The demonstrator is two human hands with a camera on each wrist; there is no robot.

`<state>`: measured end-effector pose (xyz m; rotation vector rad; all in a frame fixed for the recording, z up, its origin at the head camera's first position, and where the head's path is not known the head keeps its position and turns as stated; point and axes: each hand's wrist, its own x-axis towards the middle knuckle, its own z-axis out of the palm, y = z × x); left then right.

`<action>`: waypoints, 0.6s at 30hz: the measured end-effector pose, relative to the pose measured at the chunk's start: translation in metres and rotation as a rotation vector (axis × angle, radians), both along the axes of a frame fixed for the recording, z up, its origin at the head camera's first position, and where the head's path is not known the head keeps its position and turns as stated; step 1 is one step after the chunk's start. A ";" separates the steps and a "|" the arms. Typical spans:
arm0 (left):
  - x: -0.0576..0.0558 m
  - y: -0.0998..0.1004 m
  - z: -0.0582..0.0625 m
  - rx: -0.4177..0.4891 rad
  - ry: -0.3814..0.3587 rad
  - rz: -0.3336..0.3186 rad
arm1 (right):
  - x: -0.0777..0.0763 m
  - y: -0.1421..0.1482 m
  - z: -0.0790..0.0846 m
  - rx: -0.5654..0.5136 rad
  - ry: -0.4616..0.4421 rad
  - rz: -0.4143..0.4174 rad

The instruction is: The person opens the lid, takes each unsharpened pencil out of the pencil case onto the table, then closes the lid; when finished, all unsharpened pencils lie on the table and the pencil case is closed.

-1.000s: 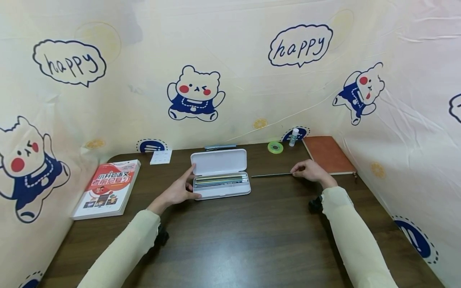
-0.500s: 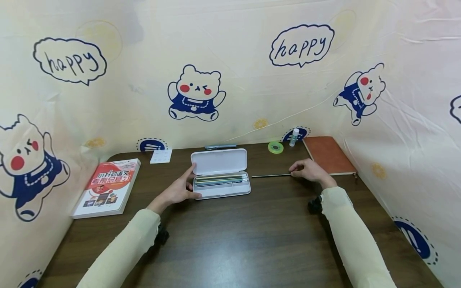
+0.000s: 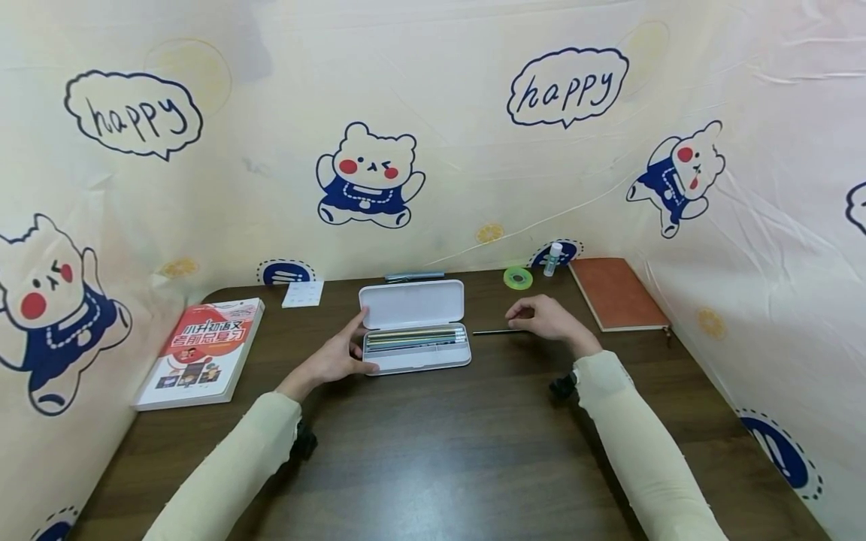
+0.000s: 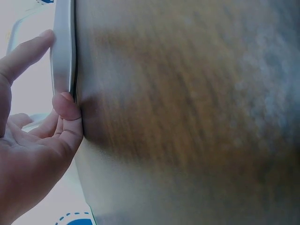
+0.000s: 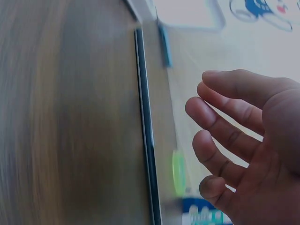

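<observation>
A white metal pencil case [image 3: 413,366] stands with its lid up on the brown table, several pencils [image 3: 413,338] lying inside. My left hand [image 3: 331,359] grips its left end, thumb at the front edge and a finger up by the lid; in the left wrist view this hand [image 4: 42,126] touches the case's side [image 4: 63,56]. To the right of the case, a thin dark pencil [image 3: 492,332] lies on the table. Over its right part hovers my right hand [image 3: 544,319]. The right wrist view shows the loosely bent fingers [image 5: 222,124] apart from the pencil [image 5: 146,122].
Behind the case lies a blue pen-like item [image 3: 414,276]. Green tape [image 3: 518,278], a glue stick [image 3: 552,259] and a brown notebook [image 3: 619,293] are at the back right. A red-and-white book [image 3: 199,357] and a white paper pad [image 3: 302,294] are on the left.
My right hand has come away from the dark pencil's right end and moved left above it. The pencil, the case and my left hand have stayed in place.
</observation>
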<state>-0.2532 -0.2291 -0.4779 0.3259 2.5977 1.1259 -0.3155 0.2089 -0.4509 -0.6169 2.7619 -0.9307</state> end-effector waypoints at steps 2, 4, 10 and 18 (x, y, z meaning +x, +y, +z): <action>0.000 0.000 0.000 -0.001 -0.002 0.002 | 0.001 -0.011 0.000 -0.002 -0.018 0.012; 0.000 0.000 0.000 0.002 -0.006 0.004 | 0.001 -0.022 0.000 -0.002 -0.032 0.033; 0.000 -0.001 -0.001 0.007 -0.002 0.003 | 0.003 -0.052 -0.004 0.015 -0.042 0.099; 0.000 0.000 -0.001 0.011 0.000 0.003 | 0.008 -0.084 -0.011 0.044 -0.020 0.171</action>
